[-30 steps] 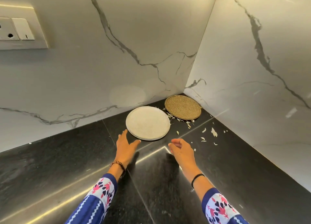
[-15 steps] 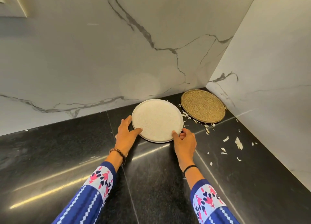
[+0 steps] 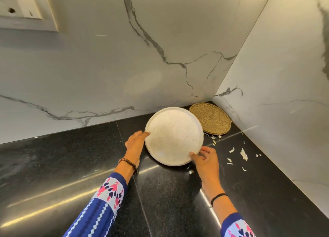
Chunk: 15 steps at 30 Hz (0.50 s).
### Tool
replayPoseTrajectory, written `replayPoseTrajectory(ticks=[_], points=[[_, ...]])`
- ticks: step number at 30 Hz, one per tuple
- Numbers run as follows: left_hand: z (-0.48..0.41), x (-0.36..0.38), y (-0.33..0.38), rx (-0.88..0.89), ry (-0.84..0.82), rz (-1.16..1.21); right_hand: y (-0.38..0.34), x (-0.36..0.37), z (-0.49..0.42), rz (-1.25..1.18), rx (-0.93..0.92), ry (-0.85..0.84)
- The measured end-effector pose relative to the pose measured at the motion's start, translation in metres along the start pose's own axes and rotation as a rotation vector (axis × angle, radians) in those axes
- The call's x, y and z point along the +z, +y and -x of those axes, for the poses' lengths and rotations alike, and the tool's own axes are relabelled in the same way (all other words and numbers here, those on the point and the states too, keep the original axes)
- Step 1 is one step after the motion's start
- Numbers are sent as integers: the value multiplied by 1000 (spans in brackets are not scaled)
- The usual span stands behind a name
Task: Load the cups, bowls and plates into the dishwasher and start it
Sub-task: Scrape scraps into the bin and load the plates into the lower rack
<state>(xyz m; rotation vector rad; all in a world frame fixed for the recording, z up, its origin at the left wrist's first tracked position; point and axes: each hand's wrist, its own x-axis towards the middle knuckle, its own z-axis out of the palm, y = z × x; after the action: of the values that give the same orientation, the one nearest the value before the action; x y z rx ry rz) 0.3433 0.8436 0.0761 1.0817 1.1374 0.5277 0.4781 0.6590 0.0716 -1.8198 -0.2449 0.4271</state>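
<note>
one speckled white plate [image 3: 173, 136] is tilted up off the black countertop [image 3: 71, 165], gripped at its rim by left hand [image 3: 135, 144] and right hand [image 3: 206, 158]. woven mat [image 3: 211, 118] lies behind. dishwasher not visible; loading and starting apparently remain.

Left hand [image 3: 135, 144]: arm stretched forward, thumb over the plate [image 3: 173, 136] rim, fingers under its left edge.
Right hand [image 3: 206, 159]: pinching the near-right rim, thumb on top.

Bright, sharp — glare streaks on countertop [image 3: 53, 201].
</note>
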Motion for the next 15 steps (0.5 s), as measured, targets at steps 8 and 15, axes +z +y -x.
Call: replayPoseTrajectory(ticks=[8,15], points=[[107,-2,13,19,-174,269,-24,-46,75,-86,-51,18],[172,12,7,24,-254,395,-28,-102,132,-220,16,20]])
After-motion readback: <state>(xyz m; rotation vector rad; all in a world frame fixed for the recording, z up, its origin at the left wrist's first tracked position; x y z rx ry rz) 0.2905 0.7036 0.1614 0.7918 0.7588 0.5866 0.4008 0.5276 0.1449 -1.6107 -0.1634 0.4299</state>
